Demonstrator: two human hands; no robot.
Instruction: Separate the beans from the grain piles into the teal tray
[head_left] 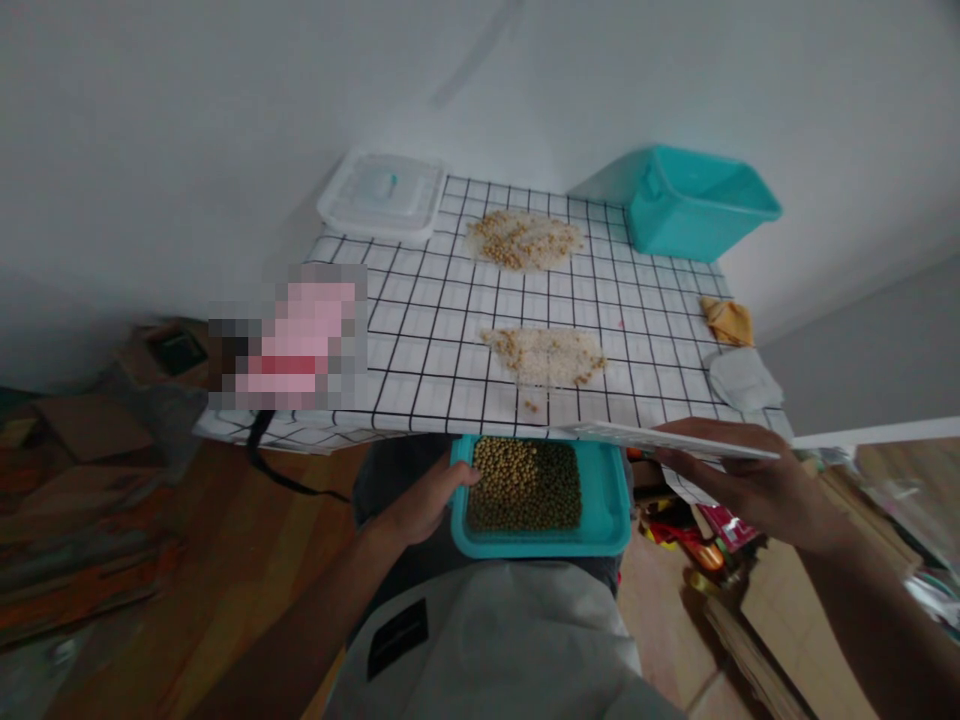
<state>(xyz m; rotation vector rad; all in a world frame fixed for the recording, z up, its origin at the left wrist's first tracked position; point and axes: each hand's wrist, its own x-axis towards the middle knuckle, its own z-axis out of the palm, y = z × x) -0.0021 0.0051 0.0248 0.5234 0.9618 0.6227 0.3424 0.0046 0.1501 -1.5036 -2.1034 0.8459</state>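
Nearly edge-on, the white board (637,437) is pinched by the right hand (757,488) at the table's (427,345) near edge, pointed lengthwise leftward (tip blurred), while the teal tray (606,500), stretched crosswise, is gripped by the left hand (424,505), fingers hidden.

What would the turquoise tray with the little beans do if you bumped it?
The turquoise tray would probably keep its shape, because its rim looks like stiff plastic. The beans would likely roll, being small, round and loose. It may feel heavier near the left hand, since the beans crowd that end.
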